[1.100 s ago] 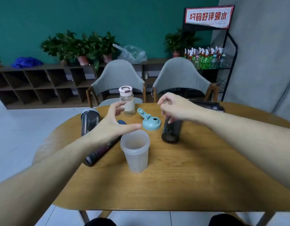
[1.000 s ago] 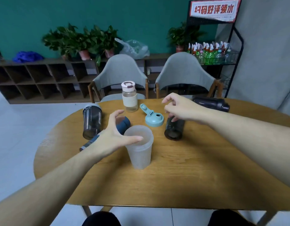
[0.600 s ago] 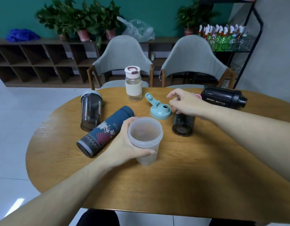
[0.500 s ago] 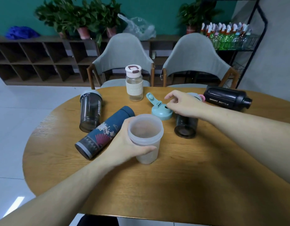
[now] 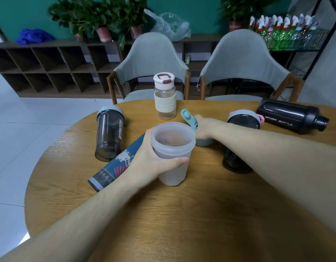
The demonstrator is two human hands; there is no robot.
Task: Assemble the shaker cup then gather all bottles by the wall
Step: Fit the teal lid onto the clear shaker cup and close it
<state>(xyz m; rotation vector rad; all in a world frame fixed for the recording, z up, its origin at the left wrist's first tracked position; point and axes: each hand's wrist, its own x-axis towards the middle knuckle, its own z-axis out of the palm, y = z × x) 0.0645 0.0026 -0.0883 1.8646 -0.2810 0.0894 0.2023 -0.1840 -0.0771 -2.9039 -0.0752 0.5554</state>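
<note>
1. Shaker cup (image 5: 172,154): frosted, open-topped, upright near the middle of the bench (image 5: 182,214). It was standing free a second ago; now the left hand (image 5: 150,161) is wrapped around it.
2. Left grip: clenched on the cup just under the rim, thumb across the near side, fingers around the far side. Whether the base touches the bench, I cannot tell.
3. Teal lid (image 5: 190,120): just behind the cup. The right hand (image 5: 205,127) hovered above it half a second ago; it has since come down onto it.
4. Right grip: palm down over the lid body, fingers curled on it, only the flip cap and lower edge showing. The lid looks to be resting on the bench.
5. Pose: both forearms reach forward and converge at the cup. The right arm crosses over the dark shaker (image 5: 241,140).
6. Others unmoved:
   - blue patterned flask (image 5: 114,167) lying behind the left hand
   - MYPROTEIN shaker (image 5: 108,133) to the left
   - clear bottle (image 5: 164,99) upright at the far edge
   - black sport bottle (image 5: 290,115) lying far right
</note>
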